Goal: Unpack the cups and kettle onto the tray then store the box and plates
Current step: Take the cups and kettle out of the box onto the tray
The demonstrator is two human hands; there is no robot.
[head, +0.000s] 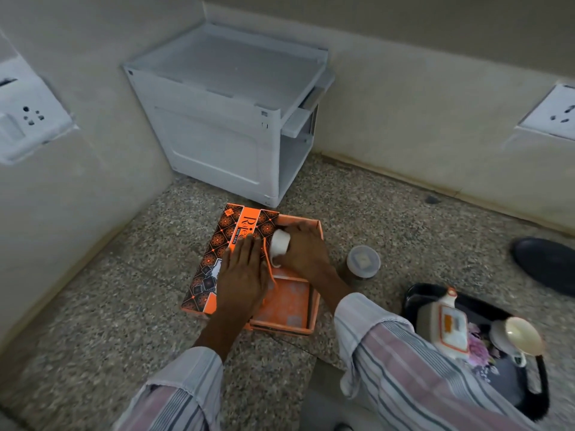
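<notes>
Speckled floor (124, 306): carried everything; a white cabinet (224, 119) stood in the corner.
Box (249, 269): orange, lid pushed aside, still unstored.
Tray (529, 396): black, already bore the kettle (445, 328) and one cup (513, 335).
Left hand (242, 275): flat, fingers spread, pressed on the lid.
Right hand (306, 250): clamped on a white cup (279, 247) above the box.
Progress: roughly midway, I judged; plates were not visible.
</notes>
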